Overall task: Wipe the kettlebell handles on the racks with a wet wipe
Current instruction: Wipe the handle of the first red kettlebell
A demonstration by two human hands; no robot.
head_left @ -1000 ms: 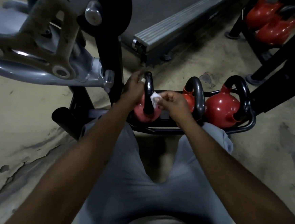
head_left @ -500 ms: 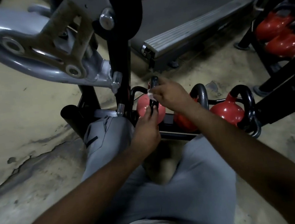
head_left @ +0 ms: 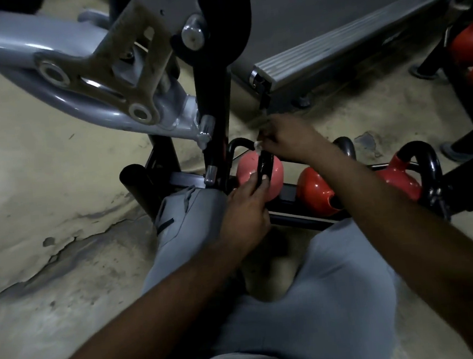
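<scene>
Left hand (head_left: 246, 207) pinched the handle (head_left: 265, 164) low; right hand (head_left: 288, 138) clamped the wipe (head_left: 257, 144) at its top. Best: steady it, wrap fully, wipe downward.

Upper left of the frame: machine arm (head_left: 60, 80), smooth grey painted metal with a soft sheen; its bolt heads (head_left: 51, 74) are bright bare metal. Centre: kettlebell (head_left: 246, 173) with a pinkish, smooth coating, faintly glossy; its handle (head_left: 266, 165) is glossy black. Beside it, a small white wipe (head_left: 257, 145), soft and crumpled. Right: red kettlebells (head_left: 315, 193), shiny, on a black metal rack (head_left: 298, 219). Upper right: treadmill edge (head_left: 319, 56), ribbed grey metal. Floor (head_left: 47, 194): matt, rough, cracked and stained. Bottom: trousers (head_left: 311, 315), matt grey cloth.
</scene>
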